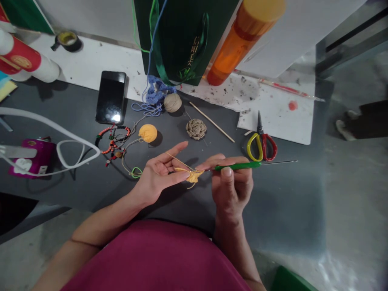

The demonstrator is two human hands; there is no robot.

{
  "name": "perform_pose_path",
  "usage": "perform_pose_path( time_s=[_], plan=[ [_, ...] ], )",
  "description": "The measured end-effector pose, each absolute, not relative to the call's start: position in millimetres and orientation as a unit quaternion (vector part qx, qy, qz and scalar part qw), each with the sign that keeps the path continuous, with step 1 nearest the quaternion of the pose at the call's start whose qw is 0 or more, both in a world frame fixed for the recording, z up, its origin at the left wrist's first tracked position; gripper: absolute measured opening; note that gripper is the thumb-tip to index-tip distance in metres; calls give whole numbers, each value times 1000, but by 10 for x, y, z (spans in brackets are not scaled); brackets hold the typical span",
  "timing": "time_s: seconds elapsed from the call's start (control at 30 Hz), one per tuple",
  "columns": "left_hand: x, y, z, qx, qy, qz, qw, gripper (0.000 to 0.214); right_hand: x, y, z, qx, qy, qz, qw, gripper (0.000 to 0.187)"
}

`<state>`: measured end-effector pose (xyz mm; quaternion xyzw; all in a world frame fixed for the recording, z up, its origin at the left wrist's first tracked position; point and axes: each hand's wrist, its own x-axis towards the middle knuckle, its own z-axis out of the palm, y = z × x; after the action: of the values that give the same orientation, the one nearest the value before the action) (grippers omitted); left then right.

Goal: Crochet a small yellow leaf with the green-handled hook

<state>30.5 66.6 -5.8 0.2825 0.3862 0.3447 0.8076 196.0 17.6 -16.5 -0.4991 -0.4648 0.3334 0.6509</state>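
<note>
Between thumb and fingers, my left hand (157,173) pinches a small piece of yellow crochet work (194,176). A strand of yellow yarn (178,160) runs from the piece over my raised left index finger. My right hand (232,182) grips the green handle of a crochet hook (238,166), thumb on top. The hook's left tip meets the yellow piece; a thin metal end sticks out to the right. Beyond my left hand lies a ball of yellow yarn (148,133). A beige crocheted flower (196,129) rests ahead of both hands.
Scissors (261,145) and a thin wooden stick (212,122) lie ahead on the grey table (287,210). Farther back are a beige yarn ball (172,103), blue crochet work (157,91), a black phone (111,97), an orange bottle (233,48) and a dark green bag (178,36). A white cable (75,139) loops at left.
</note>
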Motion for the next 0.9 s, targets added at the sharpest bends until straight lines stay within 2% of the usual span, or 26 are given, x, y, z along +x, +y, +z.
perform_pose_path(
  time_s=[0.37,0.57,0.9],
  plan=[
    [318,670,-58,270,396,354,803,67,1965,171,-223,-501,-503,267,652,6],
    [327,680,-83,246,397,368,804,64,1925,177,-188,-490,-547,212,645,11],
    [324,677,-93,251,406,357,803,71,1916,182,-181,-480,-551,206,651,12]
  ],
)
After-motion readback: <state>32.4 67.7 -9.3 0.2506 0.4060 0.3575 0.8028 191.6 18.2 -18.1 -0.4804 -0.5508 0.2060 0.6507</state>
